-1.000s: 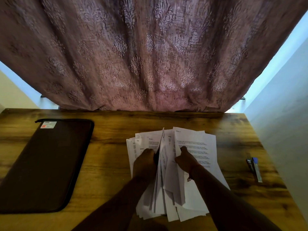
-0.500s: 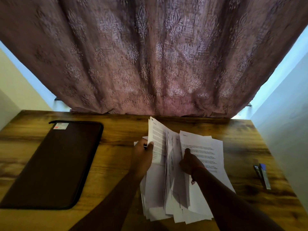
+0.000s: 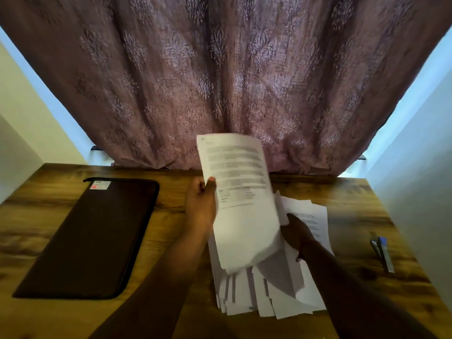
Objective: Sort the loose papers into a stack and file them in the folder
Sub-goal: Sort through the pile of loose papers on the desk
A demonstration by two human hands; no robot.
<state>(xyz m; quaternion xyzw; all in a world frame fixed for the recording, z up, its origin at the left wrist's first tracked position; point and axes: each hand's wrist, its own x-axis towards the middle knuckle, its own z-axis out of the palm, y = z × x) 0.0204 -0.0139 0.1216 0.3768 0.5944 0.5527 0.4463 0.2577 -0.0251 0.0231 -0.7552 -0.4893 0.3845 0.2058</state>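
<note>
Lifting clear of the pile, a printed sheet (image 3: 238, 192) is held upright by the left hand (image 3: 201, 204), its left edge pinched between thumb and curled fingers, with its top edge raised in front of the patterned mauve curtain (image 3: 220, 74). The loose papers (image 3: 269, 289) are seen fanned unevenly on the wooden table (image 3: 171, 241) beneath and just right of the raised sheet, their near edges staggered toward the viewer. The right hand (image 3: 294, 231) is laid on the right part of that pile; its fingers are partly hidden by the raised sheet, so whether anything is gripped cannot be told. A thin band is worn at the right wrist. The dark zipped folder (image 3: 93, 236) is shown lying flat and closed on the left of the table, well apart from the papers, with a small label (image 3: 100, 185) at its far corner. Near the table's right edge, a slim blue and silver object (image 3: 383, 253), too blurred to be identified, is seen lying apart from the papers.
</note>
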